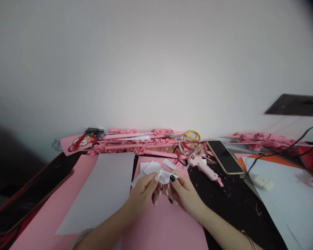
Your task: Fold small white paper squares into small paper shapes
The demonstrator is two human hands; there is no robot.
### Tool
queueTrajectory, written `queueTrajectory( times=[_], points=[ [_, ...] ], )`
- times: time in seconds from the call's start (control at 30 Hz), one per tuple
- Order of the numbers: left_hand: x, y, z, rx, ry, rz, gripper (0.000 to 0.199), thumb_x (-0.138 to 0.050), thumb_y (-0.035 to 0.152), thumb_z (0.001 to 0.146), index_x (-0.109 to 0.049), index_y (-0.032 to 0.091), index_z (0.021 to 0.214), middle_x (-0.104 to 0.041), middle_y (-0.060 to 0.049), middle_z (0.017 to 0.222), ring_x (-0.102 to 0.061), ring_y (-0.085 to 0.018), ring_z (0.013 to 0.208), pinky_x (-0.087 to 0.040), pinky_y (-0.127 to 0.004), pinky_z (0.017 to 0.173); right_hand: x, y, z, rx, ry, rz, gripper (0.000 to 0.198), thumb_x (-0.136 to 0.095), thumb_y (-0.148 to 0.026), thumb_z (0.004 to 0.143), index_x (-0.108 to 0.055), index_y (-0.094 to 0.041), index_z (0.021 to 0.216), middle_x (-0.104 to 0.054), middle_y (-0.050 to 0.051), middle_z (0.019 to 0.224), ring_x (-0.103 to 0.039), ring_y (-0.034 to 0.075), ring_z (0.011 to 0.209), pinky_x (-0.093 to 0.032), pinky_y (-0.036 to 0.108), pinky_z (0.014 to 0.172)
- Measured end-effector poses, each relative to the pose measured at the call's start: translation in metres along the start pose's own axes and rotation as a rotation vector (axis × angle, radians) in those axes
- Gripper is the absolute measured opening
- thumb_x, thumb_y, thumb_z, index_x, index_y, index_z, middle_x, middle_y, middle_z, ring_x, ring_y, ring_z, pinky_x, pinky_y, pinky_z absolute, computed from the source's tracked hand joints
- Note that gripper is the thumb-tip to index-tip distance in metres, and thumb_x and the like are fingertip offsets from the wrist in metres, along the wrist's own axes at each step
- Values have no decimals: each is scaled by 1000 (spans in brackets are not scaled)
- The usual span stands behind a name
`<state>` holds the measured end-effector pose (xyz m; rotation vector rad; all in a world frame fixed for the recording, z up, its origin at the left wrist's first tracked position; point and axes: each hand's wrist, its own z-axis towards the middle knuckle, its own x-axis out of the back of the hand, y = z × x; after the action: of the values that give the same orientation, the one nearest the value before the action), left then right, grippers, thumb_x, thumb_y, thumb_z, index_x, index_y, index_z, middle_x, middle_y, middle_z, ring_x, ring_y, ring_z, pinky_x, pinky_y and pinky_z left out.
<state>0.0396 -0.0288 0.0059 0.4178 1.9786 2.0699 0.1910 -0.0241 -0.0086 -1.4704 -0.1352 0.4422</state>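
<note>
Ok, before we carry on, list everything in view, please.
Held paper: one, white, between both hands
Small papers: several, white, beyond hands
Pink sheets: at least two, pink, under hands and left
White sheets: at least two, white, left and right
Orange sheet: one, orange, right
Flowers: many, pink, along wall
Scissors: one, yellow-handled, on flowers
Glue gun: one, pink, right of small papers
Phone: one, dark screen, right of glue gun
Case: one, white, right
Cables: at least two, black, right
Wall plate: one, dark, right
Clutter: uncounted, black, red, clear, far left, unclear
Left hand: one, pale thumbnail, centre
Right hand: one, black thumbnail, centre
</note>
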Motion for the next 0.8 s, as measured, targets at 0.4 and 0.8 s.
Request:
queueTrajectory(
  times=[0.4,0.8],
  points=[
    [-14,0,-4,5,43,-15,34,-37,41,87,-41,19,61,-39,6,46,-37,-8,38,-32,-21,42,-7,0,-9,58,72,-262,35,-34,-42,91,-40,-18,65,-35,-5,54,-30,8,48,-27,20,45],
    [-17,1,-7,-45,144,62,32,-31,37,90,-38,21,63,-36,6,45,-35,-10,42,-30,-23,46,-13,-3,-9,124,56,-468,36,-29,-38,92,-39,-19,63,-36,-4,56,-32,10,49,-27,22,47]
  ],
)
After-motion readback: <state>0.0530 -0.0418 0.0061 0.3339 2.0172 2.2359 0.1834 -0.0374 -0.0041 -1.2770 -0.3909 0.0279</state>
